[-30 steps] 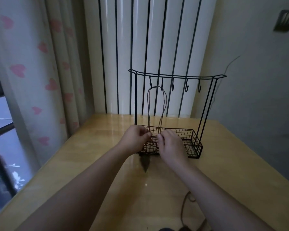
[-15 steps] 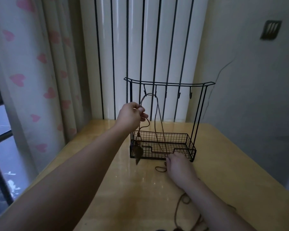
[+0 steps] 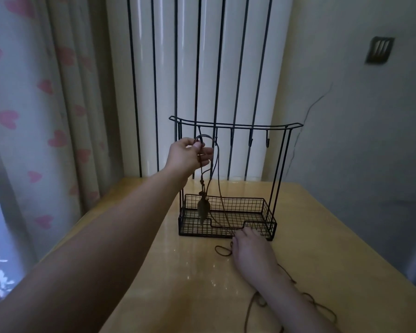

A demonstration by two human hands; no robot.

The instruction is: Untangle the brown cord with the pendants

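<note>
Currently the left hand (image 3: 187,156) is raised at about 11 o'clock of the black wire rack (image 3: 227,222), thumb and forefinger pinching the thin brown cord (image 3: 218,179) just below the leftmost hook (image 3: 200,135) of the rack's top rail. From the pinch the cord loops over the hook; one strand drops at 6 o'clock from the fingers, carrying small beads and a dark leaf-shaped pendant (image 3: 203,209) that hangs in front of the rack's mesh basket. A second strand runs down into the basket toward 5 o'clock.

Right hand (image 3: 250,251) lies knuckles-up on the glossy yellow wooden table (image 3: 322,236), fingertips touching the basket's front edge; fingers curled under, whether they hold cord cannot be told. A small cord loop lies at its 9 o'clock; more slack cord trails along the forearm toward 5 o'clock.
</note>
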